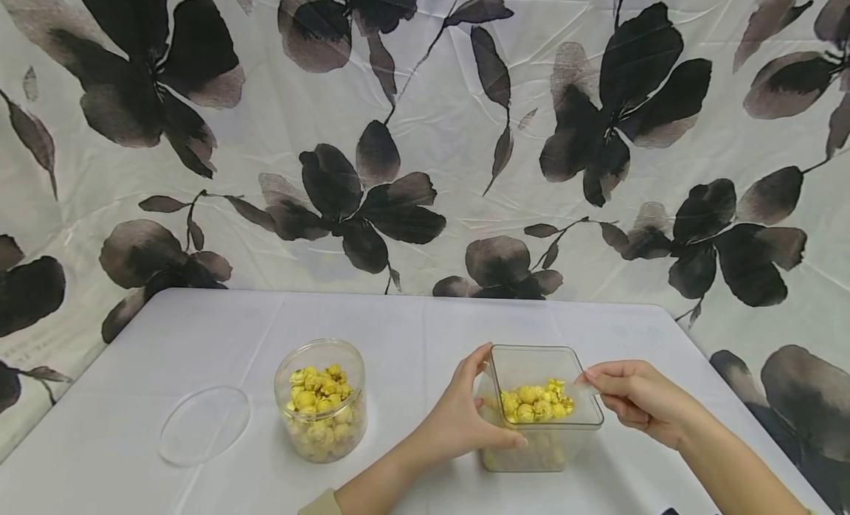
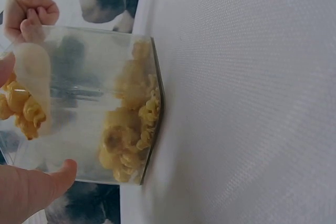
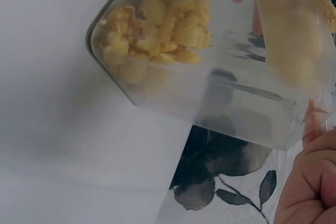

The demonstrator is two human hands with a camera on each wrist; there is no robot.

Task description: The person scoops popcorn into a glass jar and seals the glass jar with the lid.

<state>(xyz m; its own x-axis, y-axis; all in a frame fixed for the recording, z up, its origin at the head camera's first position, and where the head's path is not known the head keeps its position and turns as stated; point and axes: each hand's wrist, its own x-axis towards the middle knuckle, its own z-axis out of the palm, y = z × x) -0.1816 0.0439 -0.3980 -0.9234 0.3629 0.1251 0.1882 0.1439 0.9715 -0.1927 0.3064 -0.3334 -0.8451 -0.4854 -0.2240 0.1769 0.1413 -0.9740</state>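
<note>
A clear square container (image 1: 584, 445) with popcorn at its bottom (image 2: 121, 135) stands on the table. My left hand (image 1: 458, 415) grips its left side, thumb at the front and fingers toward the back corner. Between the thumb and fingers of my right hand (image 1: 647, 397) is the handle of a translucent scoop (image 3: 289, 40), at the container's right rim. The scoop's bowl is inside the upper part of the container, loaded with yellow popcorn (image 1: 536, 402). Seen through the wall in the left wrist view, the scooped popcorn (image 2: 23, 108) sits well above the pieces below.
Left of the container stands a round clear jar (image 1: 355, 426), open at the top and filled with popcorn. A clear round lid (image 1: 206, 426) lies flat farther left. A white cloth covers the table (image 1: 398, 330), with a floral curtain (image 1: 425, 264) behind. A small dark object (image 1: 671, 511) shows at the bottom edge.
</note>
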